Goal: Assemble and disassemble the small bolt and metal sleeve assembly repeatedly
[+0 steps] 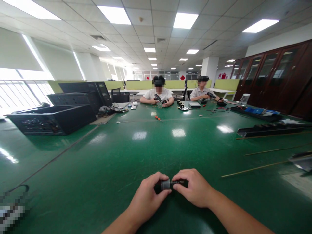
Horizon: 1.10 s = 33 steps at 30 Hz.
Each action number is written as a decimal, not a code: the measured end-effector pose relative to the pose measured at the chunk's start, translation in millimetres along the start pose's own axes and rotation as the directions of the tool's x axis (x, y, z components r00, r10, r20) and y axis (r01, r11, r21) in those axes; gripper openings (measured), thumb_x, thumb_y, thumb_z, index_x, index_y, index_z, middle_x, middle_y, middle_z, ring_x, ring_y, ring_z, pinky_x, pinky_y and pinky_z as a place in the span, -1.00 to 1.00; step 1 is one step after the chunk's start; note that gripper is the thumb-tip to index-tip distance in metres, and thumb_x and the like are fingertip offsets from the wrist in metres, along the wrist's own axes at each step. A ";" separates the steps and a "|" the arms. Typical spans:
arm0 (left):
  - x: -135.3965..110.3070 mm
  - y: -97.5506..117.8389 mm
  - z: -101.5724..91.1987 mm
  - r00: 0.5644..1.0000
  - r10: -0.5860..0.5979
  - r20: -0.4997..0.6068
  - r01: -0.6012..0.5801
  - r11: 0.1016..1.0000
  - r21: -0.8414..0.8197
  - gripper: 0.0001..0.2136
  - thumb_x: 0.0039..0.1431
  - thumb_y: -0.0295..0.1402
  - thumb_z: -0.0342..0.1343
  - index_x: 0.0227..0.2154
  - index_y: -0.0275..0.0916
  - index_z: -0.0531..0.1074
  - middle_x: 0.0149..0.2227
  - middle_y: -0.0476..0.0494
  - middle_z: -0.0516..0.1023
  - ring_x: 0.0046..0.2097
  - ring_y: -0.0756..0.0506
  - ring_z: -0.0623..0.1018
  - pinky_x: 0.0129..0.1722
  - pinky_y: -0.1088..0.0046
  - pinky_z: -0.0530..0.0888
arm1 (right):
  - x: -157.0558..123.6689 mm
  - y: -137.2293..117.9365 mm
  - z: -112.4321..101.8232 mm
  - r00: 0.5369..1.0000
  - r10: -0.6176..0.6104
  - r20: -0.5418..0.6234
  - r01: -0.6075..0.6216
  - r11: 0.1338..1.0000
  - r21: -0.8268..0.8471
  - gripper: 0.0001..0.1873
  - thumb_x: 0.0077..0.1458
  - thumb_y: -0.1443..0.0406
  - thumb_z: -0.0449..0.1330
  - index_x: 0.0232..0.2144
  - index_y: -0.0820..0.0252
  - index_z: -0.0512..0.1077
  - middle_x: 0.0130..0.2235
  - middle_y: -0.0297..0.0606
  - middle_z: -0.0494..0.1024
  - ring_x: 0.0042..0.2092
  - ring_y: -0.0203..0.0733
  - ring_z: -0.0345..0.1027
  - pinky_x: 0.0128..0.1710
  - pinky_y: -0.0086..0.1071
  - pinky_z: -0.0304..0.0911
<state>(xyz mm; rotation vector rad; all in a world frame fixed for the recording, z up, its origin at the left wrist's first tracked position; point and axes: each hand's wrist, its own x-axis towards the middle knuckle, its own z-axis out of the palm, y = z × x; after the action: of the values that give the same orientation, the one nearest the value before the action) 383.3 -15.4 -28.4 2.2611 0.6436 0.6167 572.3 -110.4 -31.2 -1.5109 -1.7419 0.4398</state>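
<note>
While the small cylinder (168,184) lies crosswise, the left hand (145,199) and right hand (195,188) pinch its opposite ends.

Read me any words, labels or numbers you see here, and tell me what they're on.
None can be read.
The red diamond signs at the back: too small to read.
On the small grey part held by the left hand and right hand: no marking legible.
</note>
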 end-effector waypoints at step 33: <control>-0.5 -4.6 -0.7 1.000 0.015 -0.021 -0.014 0.999 0.037 -0.82 0.06 -0.47 0.24 -0.25 -0.18 0.47 -0.26 -0.03 0.59 -0.20 -0.10 0.56 -0.15 0.39 0.43 | 0.1 0.3 -3.1 1.000 0.003 0.005 -0.003 1.000 -0.026 -0.87 0.11 0.33 0.24 -0.28 0.10 0.59 -0.29 -0.33 0.64 -0.25 -0.20 0.48 -0.20 -0.37 0.25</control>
<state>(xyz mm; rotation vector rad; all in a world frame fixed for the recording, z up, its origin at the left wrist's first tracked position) 381.3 -12.4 -31.4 2.2981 0.6546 0.6422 574.9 -110.9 -29.4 -1.5320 -1.7558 0.4244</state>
